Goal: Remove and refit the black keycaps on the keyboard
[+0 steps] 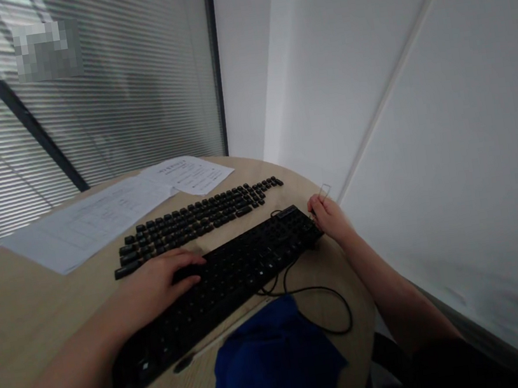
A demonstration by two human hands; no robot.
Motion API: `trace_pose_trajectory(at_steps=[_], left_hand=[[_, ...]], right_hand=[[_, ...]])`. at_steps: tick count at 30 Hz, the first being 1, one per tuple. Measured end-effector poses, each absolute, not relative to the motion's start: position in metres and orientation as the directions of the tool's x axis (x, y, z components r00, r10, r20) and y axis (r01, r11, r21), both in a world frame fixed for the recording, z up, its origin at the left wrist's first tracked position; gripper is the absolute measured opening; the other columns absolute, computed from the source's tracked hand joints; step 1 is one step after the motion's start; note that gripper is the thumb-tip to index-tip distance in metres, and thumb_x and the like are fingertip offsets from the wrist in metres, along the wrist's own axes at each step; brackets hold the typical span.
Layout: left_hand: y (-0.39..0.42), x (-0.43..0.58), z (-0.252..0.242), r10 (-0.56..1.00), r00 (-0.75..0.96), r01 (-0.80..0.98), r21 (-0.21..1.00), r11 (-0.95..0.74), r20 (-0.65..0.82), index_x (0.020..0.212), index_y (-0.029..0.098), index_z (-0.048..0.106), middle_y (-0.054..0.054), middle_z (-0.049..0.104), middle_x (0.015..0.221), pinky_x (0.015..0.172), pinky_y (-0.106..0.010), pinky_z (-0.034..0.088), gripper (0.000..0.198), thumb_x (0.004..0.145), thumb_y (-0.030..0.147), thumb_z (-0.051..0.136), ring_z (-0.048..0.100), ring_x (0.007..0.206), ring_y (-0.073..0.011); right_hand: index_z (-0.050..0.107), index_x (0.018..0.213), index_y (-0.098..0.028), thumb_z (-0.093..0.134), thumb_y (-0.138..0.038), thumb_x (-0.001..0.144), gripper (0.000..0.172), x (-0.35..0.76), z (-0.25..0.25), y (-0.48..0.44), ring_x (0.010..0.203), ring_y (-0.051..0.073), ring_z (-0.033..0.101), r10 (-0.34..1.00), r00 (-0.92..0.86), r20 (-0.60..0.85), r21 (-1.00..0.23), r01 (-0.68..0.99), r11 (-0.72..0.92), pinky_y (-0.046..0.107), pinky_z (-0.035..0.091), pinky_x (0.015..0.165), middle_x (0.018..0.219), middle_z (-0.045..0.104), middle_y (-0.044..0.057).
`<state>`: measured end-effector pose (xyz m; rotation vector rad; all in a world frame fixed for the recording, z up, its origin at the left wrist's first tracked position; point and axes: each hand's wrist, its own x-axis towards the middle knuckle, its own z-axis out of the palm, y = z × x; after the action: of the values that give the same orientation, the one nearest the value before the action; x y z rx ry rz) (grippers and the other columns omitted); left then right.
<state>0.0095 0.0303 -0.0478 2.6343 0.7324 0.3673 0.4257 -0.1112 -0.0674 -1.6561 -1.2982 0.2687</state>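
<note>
A black keyboard (247, 250) lies slanted across the table; most of its keycaps appear to be off. My left hand (169, 274) rests on its left half, fingers stretched out and thumb apart. At the keyboard's right end, my right hand (326, 213) is closed on a thin wire keycap puller (325, 190), whose squared wire loop sticks up above the fingers. The puller's lower end is hard to make out against the keys. Behind the keyboard, loose black keycaps (204, 213) lie set out in rows like a keyboard layout.
Printed paper sheets (117, 214) lie at the back left. A blue cloth (277, 358) is in front of the keyboard, beside its looped black cable (330, 287) and a thin brush-like stick (208, 350). The round table's edge (369, 307) runs close to the white wall (402, 154).
</note>
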Motion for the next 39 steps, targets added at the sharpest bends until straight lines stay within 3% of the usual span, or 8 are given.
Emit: trace_pose_trajectory(at_steps=[15,28,39], left_hand=[[0.029,0.011,-0.044,0.527,0.843,0.436,0.438,-0.786,0.105,0.108,0.033,0.083,-0.007,0.074,0.124,0.106,-0.048,0.056,0.049,0.093,0.070,0.054,0.072,0.108,-0.0299],[0.030,0.012,-0.043,0.502,0.859,0.424,0.417,-0.804,0.095,0.110,0.033,0.082,-0.007,0.074,0.124,0.106,-0.048,0.055,0.040,0.094,0.058,0.056,0.072,0.109,-0.0295],[0.030,0.013,-0.041,0.503,0.856,0.412,0.432,-0.802,0.118,0.108,0.033,0.083,-0.005,0.076,0.122,0.106,-0.045,0.055,0.035,0.092,0.054,0.060,0.072,0.107,-0.0268]], right_hand=[[0.054,0.071,-0.025,0.039,-0.057,0.100,0.045,0.424,-0.061,-0.104,0.056,0.020,0.051,0.839,0.434,0.328,-0.753,0.657,-0.045,0.031,0.036,0.055,0.051,0.047,-0.002],[0.053,0.069,-0.025,0.039,-0.049,0.099,0.041,0.422,-0.058,-0.101,0.062,0.021,0.053,0.818,0.446,0.363,-0.695,0.714,-0.082,0.033,0.037,0.062,0.058,0.053,0.000],[0.052,0.071,-0.026,0.036,-0.056,0.099,0.043,0.418,-0.062,-0.111,0.063,0.022,0.052,0.839,0.362,0.406,-0.662,0.750,-0.003,0.034,0.038,0.063,0.063,0.055,0.002]])
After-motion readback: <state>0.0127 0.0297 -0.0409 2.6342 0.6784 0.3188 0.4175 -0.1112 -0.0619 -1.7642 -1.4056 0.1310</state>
